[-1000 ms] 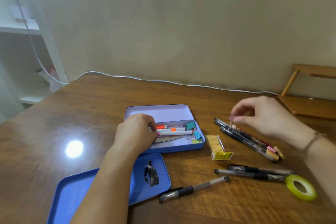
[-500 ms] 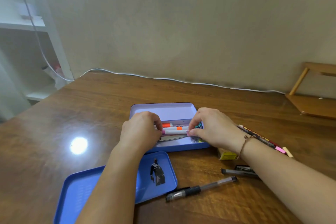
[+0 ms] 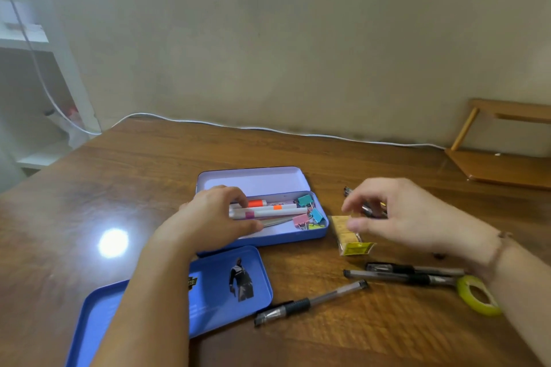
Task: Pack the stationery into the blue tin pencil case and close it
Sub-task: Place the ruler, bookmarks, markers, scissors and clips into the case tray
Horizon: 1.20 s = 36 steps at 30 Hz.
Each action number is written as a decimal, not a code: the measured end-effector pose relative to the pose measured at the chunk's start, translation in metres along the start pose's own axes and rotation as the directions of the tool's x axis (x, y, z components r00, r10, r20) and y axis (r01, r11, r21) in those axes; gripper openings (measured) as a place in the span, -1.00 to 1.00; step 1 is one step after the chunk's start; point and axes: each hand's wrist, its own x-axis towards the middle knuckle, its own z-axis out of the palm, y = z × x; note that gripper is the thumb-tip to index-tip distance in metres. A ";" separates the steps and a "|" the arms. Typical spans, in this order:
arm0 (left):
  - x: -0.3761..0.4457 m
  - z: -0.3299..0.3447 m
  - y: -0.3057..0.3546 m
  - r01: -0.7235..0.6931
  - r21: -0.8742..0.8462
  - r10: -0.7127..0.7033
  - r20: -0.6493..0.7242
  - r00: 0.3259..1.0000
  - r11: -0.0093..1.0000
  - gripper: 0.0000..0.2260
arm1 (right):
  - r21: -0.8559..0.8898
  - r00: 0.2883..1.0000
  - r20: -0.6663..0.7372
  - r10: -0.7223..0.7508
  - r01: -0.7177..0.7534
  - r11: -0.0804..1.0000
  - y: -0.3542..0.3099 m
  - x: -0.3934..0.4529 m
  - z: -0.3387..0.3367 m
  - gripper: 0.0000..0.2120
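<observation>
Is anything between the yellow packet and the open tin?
Nothing visible. The packet lies on bare table just right of the tin. The right hand hovers over it; the left hand rests on the tin's left end, away from that path.

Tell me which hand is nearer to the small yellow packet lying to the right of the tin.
Right. The right hand hovers just above the yellow packet, fingers loosely curled, holding nothing. The left hand is farther away, resting on the left end of the open tin.

Left hand (image 3: 214, 217) curled, right hand (image 3: 396, 214) loosely spread.
</observation>
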 end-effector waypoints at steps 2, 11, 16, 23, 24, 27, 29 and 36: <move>0.001 0.000 0.003 0.011 0.018 -0.010 -0.061 0.998 1.000 -0.70 | -0.071 0.998 0.065 0.021 -0.016 0.997 0.008 -0.008 0.009 -0.77; -0.010 0.010 0.034 -0.531 -0.099 0.465 -0.368 0.805 0.841 -0.59 | 0.186 0.966 -0.218 0.138 -0.098 0.978 0.021 0.001 0.022 -0.90; -0.012 0.027 0.058 -0.722 0.119 0.703 -0.379 0.602 0.682 -0.53 | 0.544 0.971 -0.179 0.158 -0.037 0.838 -0.006 0.001 0.001 -0.87; -0.011 0.025 0.058 -0.723 0.054 0.624 -0.550 0.554 0.689 -0.69 | 0.962 0.985 0.101 0.142 -0.133 0.240 -0.034 0.006 0.010 -0.75; -0.011 0.024 0.057 -0.710 0.039 0.601 -0.565 0.565 0.703 -0.73 | 0.968 0.982 0.108 0.152 -0.139 0.209 -0.034 0.008 0.012 -0.71; -0.013 0.018 0.055 -0.638 -0.111 0.448 -0.622 0.642 0.762 -0.82 | 0.967 0.991 0.075 0.109 -0.099 0.236 -0.036 0.013 0.016 -0.68; -0.013 0.012 0.054 -0.560 -0.316 0.281 -0.618 0.734 0.766 -0.84 | 0.872 0.998 -0.001 0.062 -0.029 0.489 -0.038 0.019 0.021 -0.69; -0.015 -0.008 0.034 -0.295 -0.667 0.097 -0.317 0.943 0.685 -0.91 | 0.560 0.959 -0.274 -0.075 0.223 0.798 -0.063 0.053 0.031 -0.85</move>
